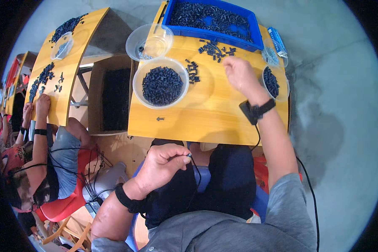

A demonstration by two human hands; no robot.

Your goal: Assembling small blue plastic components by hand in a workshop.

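My left hand [164, 166] is held over my lap, thumb and forefinger pinched on a small shiny piece [189, 155] whose kind is too small to tell. My right hand [241, 76] hovers over the yellow table, fingers curled together beside a loose scatter of small black cylindrical parts [214, 49]; what it grips, if anything, is hidden. Left of it stands a clear round tub [137, 96] heaped with similar black parts [161, 85]. A smaller bowl of black parts [271, 82] sits by my right wrist. One lone black part [160, 119] lies near the front.
A blue tray [256, 42] full of black parts stands at the back. Beside it are a clear tub [149, 31] with a few small bits, a tub of small metallic pieces [270, 56] and a blue-white box [277, 40]. At left, another person's hands [42, 105] work at a neighbouring table [77, 50].
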